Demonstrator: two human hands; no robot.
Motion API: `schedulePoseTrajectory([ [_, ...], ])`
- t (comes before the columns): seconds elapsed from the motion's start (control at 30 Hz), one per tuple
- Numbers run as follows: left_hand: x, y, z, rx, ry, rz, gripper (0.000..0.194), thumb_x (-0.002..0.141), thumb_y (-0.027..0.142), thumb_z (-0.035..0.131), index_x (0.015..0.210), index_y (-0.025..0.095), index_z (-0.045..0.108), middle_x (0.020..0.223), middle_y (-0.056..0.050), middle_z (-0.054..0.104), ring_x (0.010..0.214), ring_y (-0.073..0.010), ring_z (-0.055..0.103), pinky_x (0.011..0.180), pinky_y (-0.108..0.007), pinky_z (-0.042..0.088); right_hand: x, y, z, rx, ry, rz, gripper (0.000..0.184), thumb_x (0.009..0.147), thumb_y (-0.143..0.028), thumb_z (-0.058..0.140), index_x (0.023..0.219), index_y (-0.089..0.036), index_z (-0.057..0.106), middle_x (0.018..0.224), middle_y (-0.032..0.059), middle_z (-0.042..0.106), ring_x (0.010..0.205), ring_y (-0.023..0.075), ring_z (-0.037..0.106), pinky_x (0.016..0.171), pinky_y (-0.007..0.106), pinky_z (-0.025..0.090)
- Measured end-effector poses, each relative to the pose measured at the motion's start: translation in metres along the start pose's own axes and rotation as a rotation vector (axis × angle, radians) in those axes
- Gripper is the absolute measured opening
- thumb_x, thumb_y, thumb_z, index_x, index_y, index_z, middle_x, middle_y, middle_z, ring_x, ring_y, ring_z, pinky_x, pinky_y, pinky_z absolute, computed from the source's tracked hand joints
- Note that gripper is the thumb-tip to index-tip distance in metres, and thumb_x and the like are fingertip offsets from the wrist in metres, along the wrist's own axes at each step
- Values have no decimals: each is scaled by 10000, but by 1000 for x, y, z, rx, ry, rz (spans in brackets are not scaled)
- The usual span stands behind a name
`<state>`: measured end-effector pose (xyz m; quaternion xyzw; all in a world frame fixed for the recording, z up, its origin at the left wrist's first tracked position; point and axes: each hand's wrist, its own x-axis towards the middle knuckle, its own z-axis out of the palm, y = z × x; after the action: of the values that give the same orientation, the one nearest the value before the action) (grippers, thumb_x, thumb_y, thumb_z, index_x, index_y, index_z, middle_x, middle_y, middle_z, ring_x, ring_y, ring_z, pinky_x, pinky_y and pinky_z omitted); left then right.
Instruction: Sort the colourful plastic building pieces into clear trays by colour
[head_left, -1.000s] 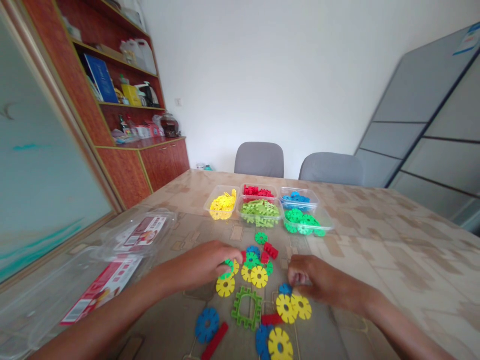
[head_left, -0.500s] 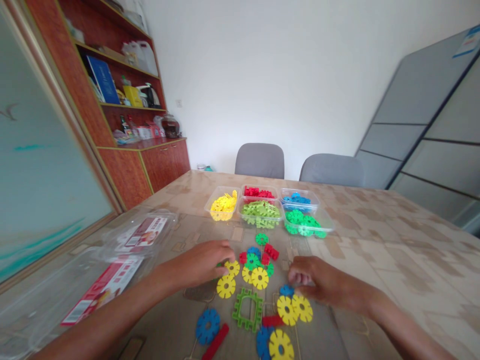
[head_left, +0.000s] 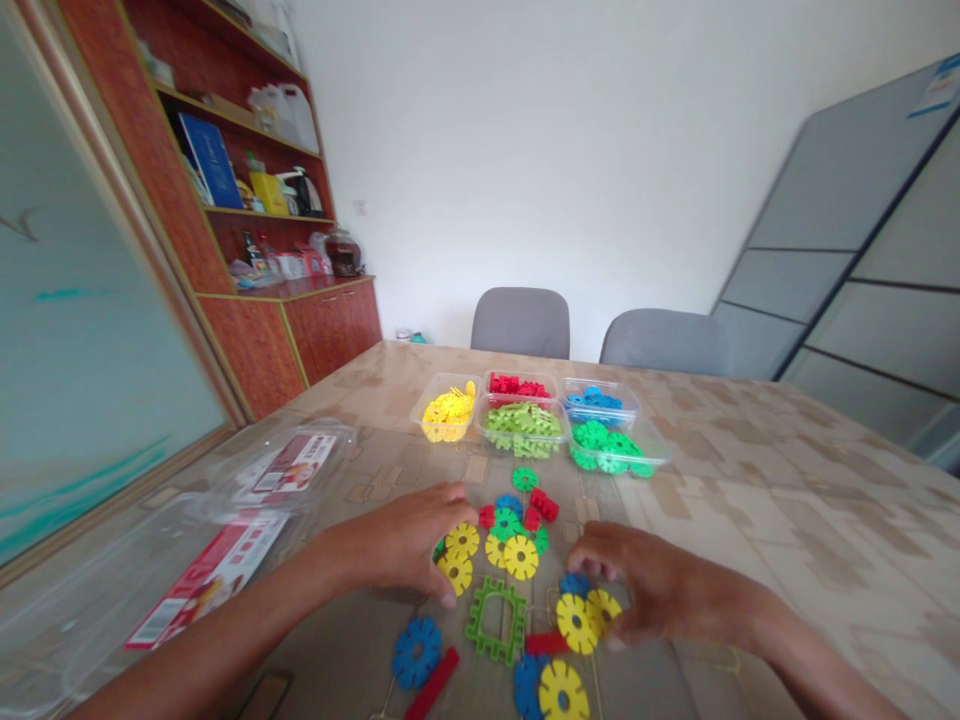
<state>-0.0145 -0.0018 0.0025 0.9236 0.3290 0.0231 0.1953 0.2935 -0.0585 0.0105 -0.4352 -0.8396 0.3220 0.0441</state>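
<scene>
Loose plastic gear pieces in yellow, green, red and blue lie in a heap (head_left: 517, 545) on the table (head_left: 787, 520) in front of me. My left hand (head_left: 409, 540) rests palm down at the heap's left edge, fingers curled over two yellow gears (head_left: 459, 558). My right hand (head_left: 645, 585) is cupped over a pair of yellow gears (head_left: 586, 615) and a blue piece (head_left: 576, 584), fingertips touching them. A green square frame (head_left: 495, 618) lies between my hands.
Five clear trays sorted by colour stand beyond the heap: yellow (head_left: 445, 412), red (head_left: 517, 385), light green (head_left: 521, 425), blue (head_left: 596, 400), dark green (head_left: 611, 447). Clear packaging with red labels (head_left: 225, 540) lies at left. Two grey chairs (head_left: 520, 320) stand behind the table, a wooden cabinet (head_left: 292, 330) at left.
My left hand has slid down and right onto the yellow gears. My right hand has moved lower and spread over the yellow pair.
</scene>
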Motion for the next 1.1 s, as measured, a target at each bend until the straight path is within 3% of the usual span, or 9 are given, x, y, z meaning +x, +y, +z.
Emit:
schedulePoseTrajectory([
  [0.3, 2, 0, 2, -26, -2, -7, 389, 645, 300, 794, 928, 204, 546, 978, -6, 524, 911, -204, 525, 734, -248, 387, 1, 8, 4, 25, 40, 23, 424, 600, -109, 748, 985, -218, 605, 908, -18, 560, 807, 148, 521, 676, 234, 402],
  [0.77, 3, 8, 0, 4, -6, -26, 333, 651, 233, 786, 898, 202, 565, 924, 6, 560, 860, -188, 544, 705, -239, 371, 4, 12, 7, 49, 93, 64, 299, 632, -45, 660, 892, -189, 626, 816, -23, 561, 738, 130, 529, 605, 206, 378],
  [0.97, 1, 13, -3, 115, 14, 28, 194, 708, 255, 705, 856, 202, 592, 866, -9, 590, 810, -197, 577, 680, -261, 384, 3, 10, 0, 100, 94, 57, 136, 699, -65, 622, 799, -157, 629, 707, -28, 561, 654, 117, 531, 551, 196, 365],
  [1.1, 2, 13, -2, 153, 39, 39, 124, 749, 128, 576, 852, 196, 593, 839, -22, 621, 806, -205, 597, 695, -273, 408, 4, 9, -1, 176, 89, 36, 72, 743, -90, 588, 768, -151, 616, 640, -43, 541, 592, 96, 502, 518, 184, 347],
])
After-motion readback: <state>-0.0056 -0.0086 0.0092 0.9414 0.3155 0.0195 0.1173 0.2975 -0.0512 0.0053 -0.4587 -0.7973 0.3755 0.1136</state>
